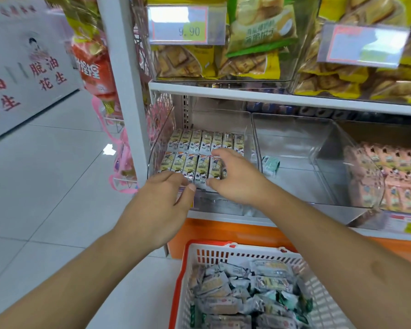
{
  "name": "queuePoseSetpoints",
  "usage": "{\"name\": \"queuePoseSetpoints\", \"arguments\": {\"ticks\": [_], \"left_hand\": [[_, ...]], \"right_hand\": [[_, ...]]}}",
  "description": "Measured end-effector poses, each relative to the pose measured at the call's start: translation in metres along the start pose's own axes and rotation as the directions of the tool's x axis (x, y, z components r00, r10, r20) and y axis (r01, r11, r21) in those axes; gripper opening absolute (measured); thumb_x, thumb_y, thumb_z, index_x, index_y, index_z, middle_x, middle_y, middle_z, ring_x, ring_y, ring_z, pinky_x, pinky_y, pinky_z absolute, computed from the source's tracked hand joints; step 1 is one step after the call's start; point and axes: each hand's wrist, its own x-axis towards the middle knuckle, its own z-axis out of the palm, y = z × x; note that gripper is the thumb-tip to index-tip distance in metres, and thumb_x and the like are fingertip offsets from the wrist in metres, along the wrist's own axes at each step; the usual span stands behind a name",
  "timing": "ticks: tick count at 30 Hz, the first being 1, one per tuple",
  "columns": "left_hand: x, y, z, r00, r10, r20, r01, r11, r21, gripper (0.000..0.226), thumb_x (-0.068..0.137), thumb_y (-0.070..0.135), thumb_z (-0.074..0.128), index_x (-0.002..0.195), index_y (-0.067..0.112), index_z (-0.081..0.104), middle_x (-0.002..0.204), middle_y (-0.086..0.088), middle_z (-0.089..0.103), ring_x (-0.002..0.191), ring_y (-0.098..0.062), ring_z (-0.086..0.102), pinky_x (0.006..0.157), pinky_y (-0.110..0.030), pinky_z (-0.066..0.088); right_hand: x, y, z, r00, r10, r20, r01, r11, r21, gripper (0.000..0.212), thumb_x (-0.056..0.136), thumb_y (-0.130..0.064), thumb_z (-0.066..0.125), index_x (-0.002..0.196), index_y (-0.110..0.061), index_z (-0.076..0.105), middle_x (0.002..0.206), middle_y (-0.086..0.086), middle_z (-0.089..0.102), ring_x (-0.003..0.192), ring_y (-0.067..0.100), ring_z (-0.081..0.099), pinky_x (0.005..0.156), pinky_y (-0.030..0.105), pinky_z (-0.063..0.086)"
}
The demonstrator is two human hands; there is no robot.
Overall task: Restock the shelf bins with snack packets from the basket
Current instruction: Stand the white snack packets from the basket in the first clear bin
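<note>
Step in hand, as I judge it: placing and squaring packets in the leftmost clear bin point(247, 129) on the lower shelf point(223, 90), front row being tidied. Bin sits at 12 o'clock from the hands; it holds two rows of yellow-and-white snack packets point(195, 141) standing side by side, back row full across, front row nearly so.

Basket point(223, 251), white with orange rim, on the floor at 6 o'clock, well stocked with mixed loose packets, some greenish. Plenty left to move.

Middle bin point(294, 143) at 2 o'clock: almost bare, a single green packet point(271, 163) near its left wall. Bin at 3 o'clock carries pink packets point(394, 167).

Left hand point(163, 198): fingers curled at the bin's front lip, tips touching the front-row packets; whether it pinches one I cannot tell. Right hand point(235, 174): fingers spread loosely over the right end of the front row, resting on it, not clenched.

Next move likely calls for reaching back down to the basket and sorting by colour before filling.
</note>
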Motion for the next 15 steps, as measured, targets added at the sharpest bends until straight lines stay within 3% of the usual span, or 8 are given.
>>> {"name": "queuePoseSetpoints", "arguments": {"ticks": [3, 6, 8, 11, 15], "left_hand": [[-0.010, 0.010, 0.000, 0.993, 0.085, 0.084, -0.080, 0.995, -0.051, 0.027, 0.105, 0.042, 0.044, 0.103, 0.027, 0.067, 0.100, 0.011, 0.063, 0.096, -0.008, 0.055, 0.081, -0.026, 0.040], [-0.021, 0.009, 0.018, 0.950, 0.103, 0.296, -0.114, 0.993, 0.023, 0.033, 0.106, 0.045, 0.042, 0.082, 0.026, 0.056, 0.079, 0.007, 0.058, 0.078, -0.009, 0.055, 0.074, -0.035, 0.045], [-0.029, -0.002, 0.041, 0.903, 0.061, 0.425, -0.115, 0.988, 0.102, 0.038, 0.103, 0.052, 0.037, 0.080, 0.026, 0.052, 0.078, 0.005, 0.058, 0.077, -0.014, 0.056, 0.075, -0.038, 0.048], [-0.046, -0.021, 0.076, 0.806, -0.007, 0.593, -0.128, 0.974, 0.185, 0.046, 0.100, 0.057, 0.032, 0.093, 0.023, 0.062, 0.091, 0.000, 0.066, 0.087, -0.022, 0.062, 0.084, -0.042, 0.053], [-0.063, -0.042, 0.104, 0.693, -0.106, 0.713, -0.087, 0.970, 0.229, 0.044, 0.108, 0.050, 0.035, 0.129, 0.023, 0.063, 0.123, -0.008, 0.066, 0.116, -0.027, 0.060, 0.099, -0.036, 0.046]], "right_hand": [[-0.030, -0.002, -0.004, 0.969, -0.139, -0.206, 0.163, 0.981, 0.101, 0.031, 0.095, -0.025, 0.071, 0.125, -0.026, 0.063, 0.126, -0.005, 0.058, 0.104, -0.001, 0.059, 0.092, 0.027, 0.051], [-0.065, 0.002, 0.002, 0.960, -0.202, -0.195, 0.235, 0.958, 0.164, 0.012, 0.094, -0.015, 0.067, 0.100, -0.026, 0.066, 0.094, -0.003, 0.065, 0.078, 0.008, 0.060, 0.071, 0.030, 0.053], [-0.085, 0.013, 0.019, 0.981, -0.190, -0.039, 0.194, 0.967, 0.164, 0.011, 0.096, -0.014, 0.065, 0.095, -0.025, 0.066, 0.083, -0.003, 0.067, 0.074, 0.013, 0.062, 0.071, 0.039, 0.056], [-0.103, 0.046, 0.059, 0.958, -0.108, 0.264, 0.124, 0.991, -0.042, 0.012, 0.097, -0.016, 0.060, 0.105, -0.024, 0.063, 0.082, -0.004, 0.071, 0.075, 0.015, 0.065, 0.073, 0.045, 0.058], [-0.118, 0.094, 0.121, 0.864, 0.082, 0.497, 0.058, 0.964, -0.260, 0.036, 0.099, -0.016, 0.060, 0.134, -0.013, 0.055, 0.120, 0.010, 0.061, 0.108, 0.030, 0.061, 0.093, 0.047, 0.056]]}}
